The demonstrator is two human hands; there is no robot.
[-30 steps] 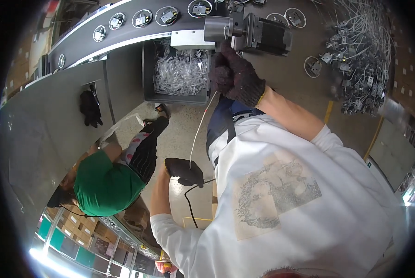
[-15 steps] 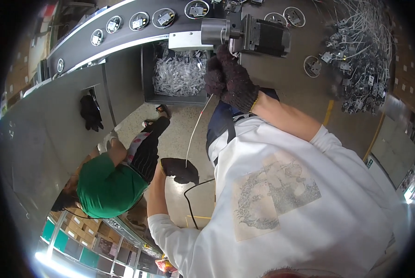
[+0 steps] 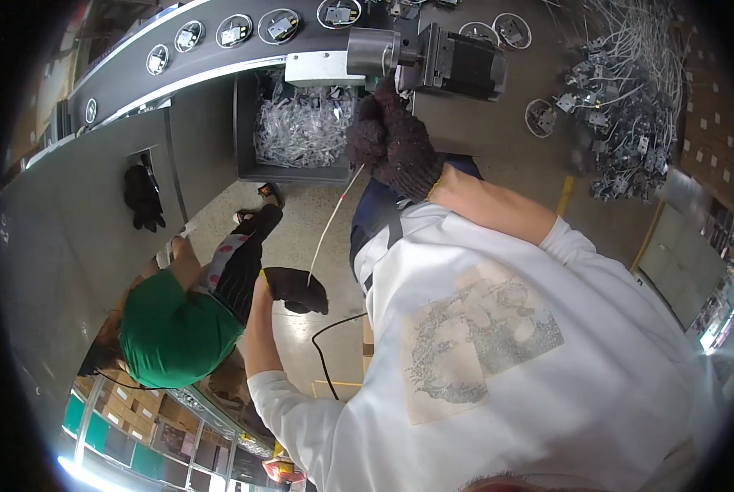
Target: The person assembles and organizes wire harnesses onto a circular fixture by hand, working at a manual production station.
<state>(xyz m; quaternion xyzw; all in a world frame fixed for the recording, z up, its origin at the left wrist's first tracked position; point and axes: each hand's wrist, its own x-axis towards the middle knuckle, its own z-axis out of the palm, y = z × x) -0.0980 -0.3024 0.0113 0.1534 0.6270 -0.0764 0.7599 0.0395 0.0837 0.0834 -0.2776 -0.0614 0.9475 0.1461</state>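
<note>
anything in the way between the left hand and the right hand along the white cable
Nothing visible: the white cable runs uncovered from the left hand up to the right hand, with floor behind most of it. Inside each hand, it is hidden.

Smooth grey sheet panel (image 3: pixel 63 221) at left, standing like partition. Long dark-belted conveyor with pale metal edge (image 3: pixel 121 94) curving across upper left. Broad grey-brown flat worktop (image 3: pixel 465 131) at upper right. Pale speckled hard floor (image 3: pixel 297 217) between; painted yellow line (image 3: pixel 565 197) on floor past worktop's near edge. Stacked brown cardboard cartons with white labels (image 3: pixel 715 131) along far right; pale grey-green flat panel (image 3: pixel 678 262) below them. Lower left: metal-framed shelving (image 3: pixel 84 430), brown cartons, green panels (image 3: pixel 147 461). Glaring white strip light (image 3: pixel 96 477) at lower-left rim.
</note>
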